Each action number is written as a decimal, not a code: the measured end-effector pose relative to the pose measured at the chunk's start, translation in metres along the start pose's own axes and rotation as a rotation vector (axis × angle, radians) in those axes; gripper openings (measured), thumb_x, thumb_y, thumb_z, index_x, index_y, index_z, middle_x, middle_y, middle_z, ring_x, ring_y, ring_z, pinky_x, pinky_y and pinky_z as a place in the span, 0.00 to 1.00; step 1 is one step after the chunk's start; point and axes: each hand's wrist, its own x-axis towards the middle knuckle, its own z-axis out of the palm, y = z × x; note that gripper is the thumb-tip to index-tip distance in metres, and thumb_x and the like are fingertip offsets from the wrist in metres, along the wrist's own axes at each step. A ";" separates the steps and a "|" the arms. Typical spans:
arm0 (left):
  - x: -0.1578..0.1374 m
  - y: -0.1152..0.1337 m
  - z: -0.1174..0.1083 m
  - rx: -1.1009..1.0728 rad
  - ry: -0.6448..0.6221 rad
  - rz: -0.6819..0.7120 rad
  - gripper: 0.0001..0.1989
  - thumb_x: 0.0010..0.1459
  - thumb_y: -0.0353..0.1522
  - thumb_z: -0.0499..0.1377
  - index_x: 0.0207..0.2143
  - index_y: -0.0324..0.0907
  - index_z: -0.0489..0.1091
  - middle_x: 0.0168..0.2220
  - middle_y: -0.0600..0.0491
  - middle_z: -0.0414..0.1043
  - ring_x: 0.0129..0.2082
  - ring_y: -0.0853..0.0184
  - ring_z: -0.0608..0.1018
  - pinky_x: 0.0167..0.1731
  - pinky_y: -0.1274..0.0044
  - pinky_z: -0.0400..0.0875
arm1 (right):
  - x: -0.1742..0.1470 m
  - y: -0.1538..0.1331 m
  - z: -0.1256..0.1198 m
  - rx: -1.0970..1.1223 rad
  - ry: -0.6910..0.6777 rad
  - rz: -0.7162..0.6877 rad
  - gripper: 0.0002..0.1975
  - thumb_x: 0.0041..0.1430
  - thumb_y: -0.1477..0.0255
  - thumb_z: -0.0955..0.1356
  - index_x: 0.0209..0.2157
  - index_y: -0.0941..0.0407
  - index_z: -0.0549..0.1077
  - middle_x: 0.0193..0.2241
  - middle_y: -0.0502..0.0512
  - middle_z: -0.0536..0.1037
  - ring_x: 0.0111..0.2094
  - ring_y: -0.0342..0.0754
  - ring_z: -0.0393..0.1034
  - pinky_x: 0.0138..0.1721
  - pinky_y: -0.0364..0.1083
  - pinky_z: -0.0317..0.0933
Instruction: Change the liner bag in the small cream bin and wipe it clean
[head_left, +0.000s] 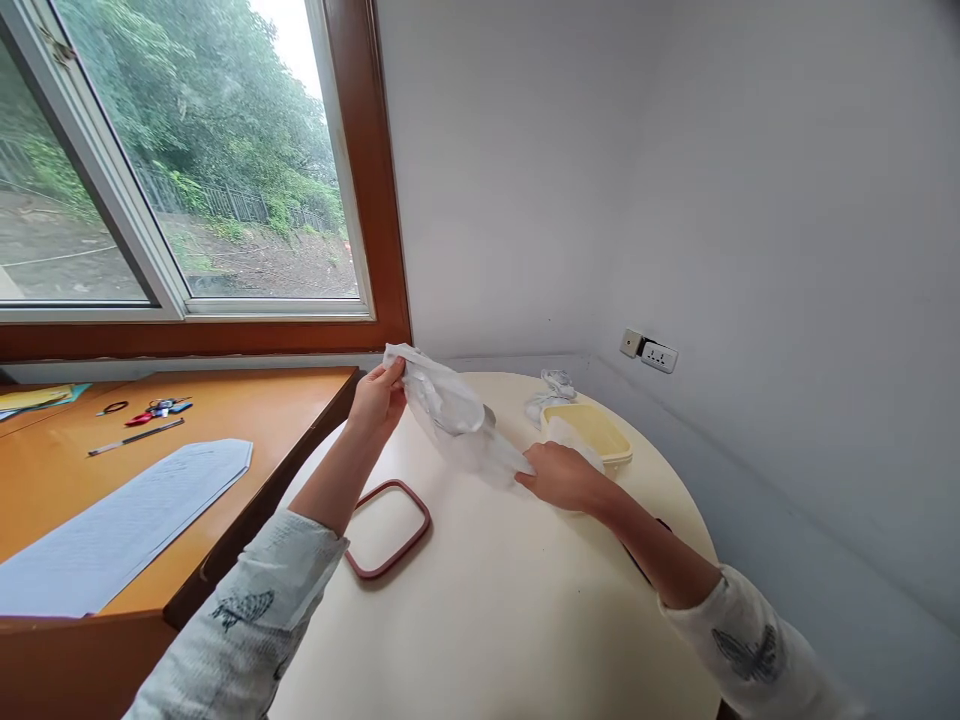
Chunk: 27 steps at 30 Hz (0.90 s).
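A thin, see-through white plastic bag (pixel 450 400) is stretched above the round table between my two hands. My left hand (pixel 381 395) pinches its upper left end, fingers closed. My right hand (pixel 556 475) grips the lower right end, and some of the white material shows beyond the knuckles. A small greyish patch shows at the bag's right side; I cannot make out what it is. Just behind my right hand stands a pale yellow rectangular container (pixel 600 432). Below my left wrist lies a reddish-brown rounded rectangular frame (pixel 424 527), partly covered by my left forearm.
A crumpled whitish bundle (pixel 553 388) sits behind the yellow container on the cream table (pixel 510 620). A dark thin object (pixel 636 562) is mostly under my right forearm. The wooden desk (pixel 300 400) at left bears papers (pixel 142 525), a pen (pixel 135 437) and keys (pixel 161 408).
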 end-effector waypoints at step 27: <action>-0.119 -0.066 0.015 1.345 -0.942 0.606 0.52 0.48 0.36 0.61 0.61 0.43 0.24 0.56 0.41 0.60 0.58 0.57 0.62 0.61 0.57 0.36 | -0.020 -0.014 -0.016 0.498 0.051 -0.162 0.07 0.52 0.73 0.59 0.23 0.56 0.63 0.23 0.49 0.69 0.23 0.40 0.57 0.22 0.40 0.48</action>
